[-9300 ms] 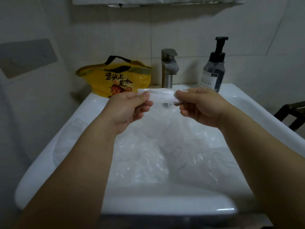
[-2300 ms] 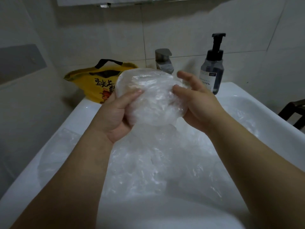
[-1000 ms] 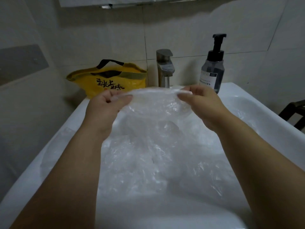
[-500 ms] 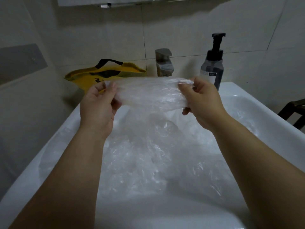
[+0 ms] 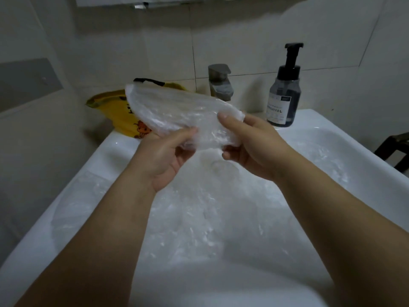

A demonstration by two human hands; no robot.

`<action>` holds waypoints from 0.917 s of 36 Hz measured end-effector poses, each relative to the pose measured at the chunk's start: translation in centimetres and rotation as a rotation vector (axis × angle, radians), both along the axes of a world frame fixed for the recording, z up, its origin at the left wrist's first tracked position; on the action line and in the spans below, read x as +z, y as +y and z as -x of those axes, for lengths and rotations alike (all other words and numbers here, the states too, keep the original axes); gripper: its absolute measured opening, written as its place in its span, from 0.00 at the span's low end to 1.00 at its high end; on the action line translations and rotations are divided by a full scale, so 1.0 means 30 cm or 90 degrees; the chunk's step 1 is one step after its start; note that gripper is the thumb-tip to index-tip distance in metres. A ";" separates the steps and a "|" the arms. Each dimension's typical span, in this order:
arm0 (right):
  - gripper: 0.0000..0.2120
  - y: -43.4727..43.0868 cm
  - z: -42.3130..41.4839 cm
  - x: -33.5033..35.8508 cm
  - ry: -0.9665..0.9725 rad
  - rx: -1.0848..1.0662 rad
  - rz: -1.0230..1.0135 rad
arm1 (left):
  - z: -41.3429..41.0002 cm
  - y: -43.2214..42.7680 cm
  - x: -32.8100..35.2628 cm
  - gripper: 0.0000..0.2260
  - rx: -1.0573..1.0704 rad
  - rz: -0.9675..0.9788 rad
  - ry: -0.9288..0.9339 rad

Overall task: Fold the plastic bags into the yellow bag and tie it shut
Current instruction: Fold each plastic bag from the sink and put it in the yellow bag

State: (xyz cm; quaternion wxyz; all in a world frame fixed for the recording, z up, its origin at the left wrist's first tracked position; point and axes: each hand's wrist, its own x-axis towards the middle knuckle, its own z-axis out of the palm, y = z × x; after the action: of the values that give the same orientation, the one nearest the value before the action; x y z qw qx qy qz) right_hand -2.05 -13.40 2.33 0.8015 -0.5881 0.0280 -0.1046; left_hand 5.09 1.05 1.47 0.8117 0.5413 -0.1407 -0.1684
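Note:
A folded clear plastic bag (image 5: 177, 114) is held up over the white basin, tilted so its far end rises to the left. My left hand (image 5: 163, 156) pinches its near lower edge from below. My right hand (image 5: 245, 142) grips its right end, thumb on top. More crumpled clear plastic bags (image 5: 199, 218) lie piled in the basin beneath my arms. The yellow bag (image 5: 121, 114) with black handles and a cartoon print sits at the basin's back left corner, half hidden behind the held bag.
The white sink (image 5: 365, 165) fills the lower view. A metal faucet (image 5: 220, 83) stands at the back centre, and a dark pump soap bottle (image 5: 284, 91) to its right. Tiled wall lies behind. A dark stool (image 5: 396, 149) shows at the right edge.
The bag was stretched level between both hands. Now my left hand has slid right along its lower edge toward my right hand, and the bag's free left end tilts up in front of the yellow bag.

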 end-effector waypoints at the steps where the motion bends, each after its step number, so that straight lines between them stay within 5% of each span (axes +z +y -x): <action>1: 0.15 -0.003 0.004 0.003 0.030 0.040 0.007 | -0.001 0.003 0.002 0.09 0.000 0.006 -0.009; 6: 0.04 -0.015 0.011 -0.004 0.097 0.066 0.068 | 0.000 0.019 0.018 0.11 0.016 0.037 -0.002; 14: 0.05 -0.036 0.009 -0.005 0.109 -0.044 0.173 | -0.025 0.051 0.028 0.26 0.031 0.097 0.021; 18: 0.04 -0.030 0.010 0.004 0.079 -0.111 0.144 | -0.046 0.051 0.016 0.18 0.097 0.029 0.025; 20: 0.11 -0.032 0.008 0.014 0.002 -0.140 -0.030 | -0.051 0.046 0.009 0.13 0.109 0.045 0.046; 23: 0.38 -0.044 0.008 0.019 -0.054 -0.094 -0.230 | -0.043 0.038 0.018 0.09 0.108 0.133 0.086; 26: 0.48 -0.017 -0.005 0.001 0.047 0.005 -0.194 | -0.034 0.025 0.017 0.06 0.081 0.183 0.112; 28: 0.38 0.006 -0.014 -0.015 0.094 -0.001 -0.119 | -0.027 0.016 0.007 0.06 0.046 0.158 0.091; 31: 0.08 -0.009 -0.016 -0.009 0.063 -0.109 -0.127 | -0.021 0.013 -0.002 0.13 -0.024 0.073 0.038; 33: 0.04 -0.035 -0.004 0.013 -0.004 -0.166 -0.181 | -0.018 0.020 -0.001 0.12 -0.045 -0.018 0.004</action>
State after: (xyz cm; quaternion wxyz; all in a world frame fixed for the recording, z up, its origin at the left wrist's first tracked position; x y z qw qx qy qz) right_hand -1.91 -14.45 2.73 0.8563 -0.4600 0.1156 -0.2043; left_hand 5.63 1.66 1.45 0.7981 0.5467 -0.1545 -0.2006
